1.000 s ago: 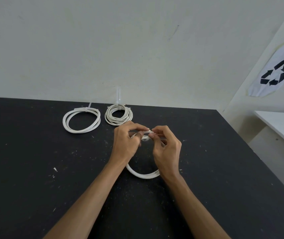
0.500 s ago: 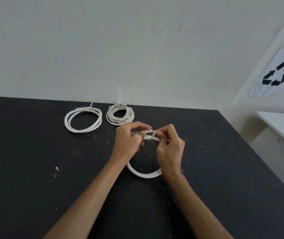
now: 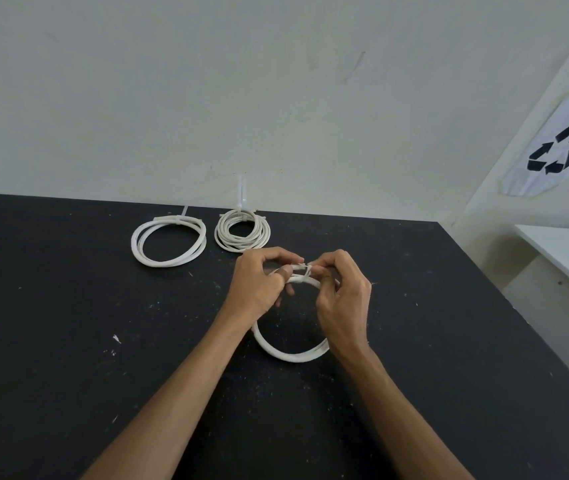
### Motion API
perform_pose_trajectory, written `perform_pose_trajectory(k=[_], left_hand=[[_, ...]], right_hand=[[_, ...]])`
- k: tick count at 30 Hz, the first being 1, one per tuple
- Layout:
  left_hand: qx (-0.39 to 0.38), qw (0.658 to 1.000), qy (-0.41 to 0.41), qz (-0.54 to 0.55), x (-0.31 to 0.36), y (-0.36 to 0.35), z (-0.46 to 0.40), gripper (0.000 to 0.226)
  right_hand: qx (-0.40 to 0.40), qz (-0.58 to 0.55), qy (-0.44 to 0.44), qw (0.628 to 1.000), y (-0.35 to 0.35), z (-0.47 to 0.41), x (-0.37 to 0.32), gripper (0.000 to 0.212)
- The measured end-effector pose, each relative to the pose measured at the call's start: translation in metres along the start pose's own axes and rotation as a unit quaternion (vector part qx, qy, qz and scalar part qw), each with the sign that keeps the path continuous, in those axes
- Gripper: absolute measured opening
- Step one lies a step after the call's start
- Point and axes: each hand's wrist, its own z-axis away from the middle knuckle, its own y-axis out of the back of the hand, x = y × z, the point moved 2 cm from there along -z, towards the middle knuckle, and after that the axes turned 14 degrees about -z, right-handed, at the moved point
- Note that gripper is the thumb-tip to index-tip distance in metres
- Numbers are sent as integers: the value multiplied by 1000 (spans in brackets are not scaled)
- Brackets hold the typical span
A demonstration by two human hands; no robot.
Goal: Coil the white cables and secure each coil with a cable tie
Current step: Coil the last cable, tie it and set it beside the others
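Note:
A white cable coil (image 3: 290, 355) lies in the middle of the black table (image 3: 68, 341); its far side is lifted between my hands. My left hand (image 3: 259, 289) grips the coil's top strands with curled fingers. My right hand (image 3: 342, 296) pinches a thin white cable tie (image 3: 307, 270) wrapped round those strands. Much of the coil's sides is hidden behind my hands. Farther back lie two tied coils: a thick one (image 3: 169, 242) on the left and a thinner, tighter one (image 3: 242, 230) beside it, each with a tie tail sticking up.
The table's back edge meets a pale wall. Its right edge runs diagonally at the right; past it stands a white surface (image 3: 567, 251). A recycling sign (image 3: 558, 150) hangs on the right wall. White specks dot the table.
My hands have stayed on the coil's top and shifted slightly; the tie now shows wrapped round the strands between my fingertips. The two back coils have not moved.

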Motion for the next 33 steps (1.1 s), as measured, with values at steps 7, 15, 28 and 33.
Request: perform_pose_trajectory(k=[7, 15, 28, 33], left_hand=[[9, 997, 49, 60, -14, -9, 6, 19], [7, 995, 70, 66, -13, -11, 6, 18], [-22, 991, 74, 112, -13, -9, 9, 24], [-17, 995, 29, 90, -10, -9, 10, 24]], right_hand=[[-97, 27, -3, 995, -3, -13, -5, 31], [-99, 36, -13, 994, -1, -12, -4, 27], [-68, -11, -72, 995, 2, -17, -7, 20], [-70, -32, -98, 992, 4, -20, -10, 17]])
